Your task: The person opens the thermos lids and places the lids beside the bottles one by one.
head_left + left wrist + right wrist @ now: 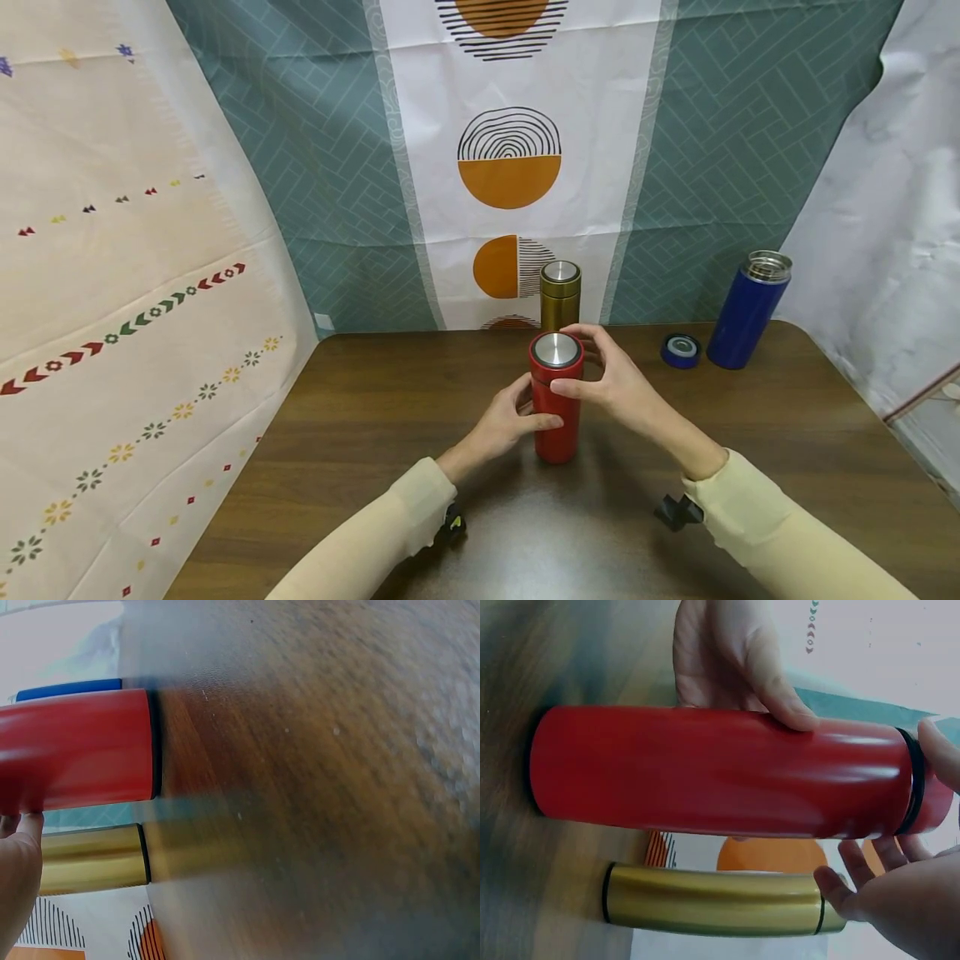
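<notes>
A red thermos [557,442] is upright near the middle of the table, its base right at the tabletop. My left hand [498,421] grips its body from the left, thumb across the front. Around the red thermos lid [557,350], which has a silver top, curl the thumb and fingers of my right hand [618,383]. The right wrist view shows a black ring [913,780] where lid and body meet, with the right thumb beside it. Both hands' fingers are partly hidden behind the thermos in the head view.
Just behind stands a gold thermos [560,304] with its lid on. At the back right, a blue thermos [746,321] stands uncapped, its steel mouth showing. A blue lid [681,352] lies left of it on the wooden table [375,400]. Patterned cloth [315,183] hangs behind.
</notes>
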